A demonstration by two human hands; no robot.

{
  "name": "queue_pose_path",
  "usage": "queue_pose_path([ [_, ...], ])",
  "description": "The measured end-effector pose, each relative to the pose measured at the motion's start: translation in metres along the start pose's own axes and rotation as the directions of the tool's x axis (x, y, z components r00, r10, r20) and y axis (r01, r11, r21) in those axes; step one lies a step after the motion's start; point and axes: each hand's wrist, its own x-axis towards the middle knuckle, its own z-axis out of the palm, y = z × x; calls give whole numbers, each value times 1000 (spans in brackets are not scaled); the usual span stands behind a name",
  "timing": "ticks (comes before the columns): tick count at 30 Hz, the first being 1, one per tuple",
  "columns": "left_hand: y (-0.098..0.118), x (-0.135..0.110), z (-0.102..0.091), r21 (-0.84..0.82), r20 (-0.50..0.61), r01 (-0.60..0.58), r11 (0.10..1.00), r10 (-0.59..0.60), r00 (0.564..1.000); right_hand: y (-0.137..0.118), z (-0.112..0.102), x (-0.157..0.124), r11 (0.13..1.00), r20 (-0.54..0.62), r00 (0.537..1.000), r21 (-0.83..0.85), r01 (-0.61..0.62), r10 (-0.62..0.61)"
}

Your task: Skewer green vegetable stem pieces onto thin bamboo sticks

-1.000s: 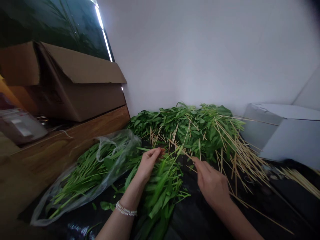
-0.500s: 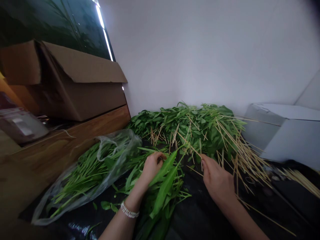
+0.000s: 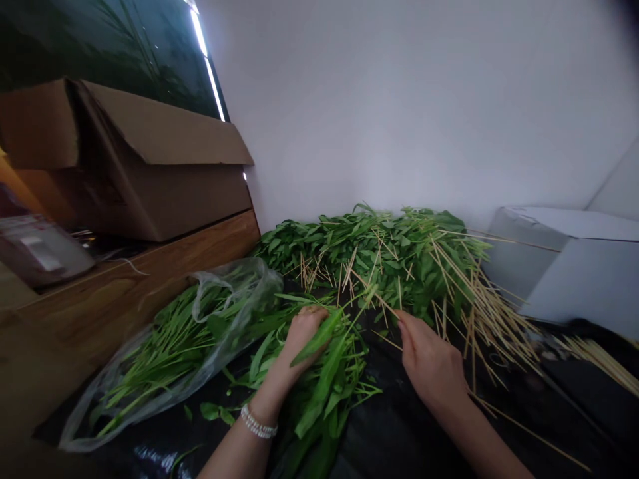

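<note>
My left hand (image 3: 301,336), with a bead bracelet at the wrist, is closed around a long green leaf stalk (image 3: 319,332) above a loose heap of leafy stems (image 3: 324,392) on black sheeting. My right hand (image 3: 429,362) is pinched on a thin wooden skewer (image 3: 379,301) that slants up and to the left, its far end among the leaves near my left hand. Behind both hands lies a big pile of skewered greens (image 3: 384,256) with many bare stick ends jutting toward me.
A clear plastic bag (image 3: 190,332) of green stems lies at the left beside a wooden ledge (image 3: 150,273). A cardboard box (image 3: 150,166) sits on that ledge. A white box (image 3: 564,259) stands at the right, with loose skewers (image 3: 599,362) in front of it.
My left hand has drawn back toward me and closed round a leaf stalk. My right hand has shifted slightly right and down, keeping the skewer.
</note>
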Motion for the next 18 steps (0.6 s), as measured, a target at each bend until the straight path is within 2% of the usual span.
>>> queue_pose_path([
  [2, 1, 1, -1, -11, -54, 1, 1000, -2, 999, 0, 0, 0, 1000, -8, 1000, -10, -1, 1],
  [5, 0, 4, -4, -122, -175, 15, 992, -36, 984, 0, 1, -1, 1000, -3, 1000, -11, -1, 1],
  [8, 1, 8, -8, -319, -268, 68, 945, -159, 950, -1, 1, -2, 1000, 9, 1000, 12, 6, -6],
  [10, 3, 9, -11, -482, -303, 98, 871, -270, 914, -3, 2, -2, 999, 23, 999, 48, 26, -27],
  [12, 5, 10, -14, -632, -308, 92, 770, -358, 882, -6, 3, -4, 993, 48, 996, 96, 72, -76],
  [15, 8, 10, -17, -764, -274, 59, 643, -405, 872, -11, 4, -7, 978, 85, 982, 133, 159, -171],
  [18, 7, 10, -17, -789, -234, 62, 612, -392, 890, -14, 5, -10, 968, 107, 968, 132, 212, -226],
])
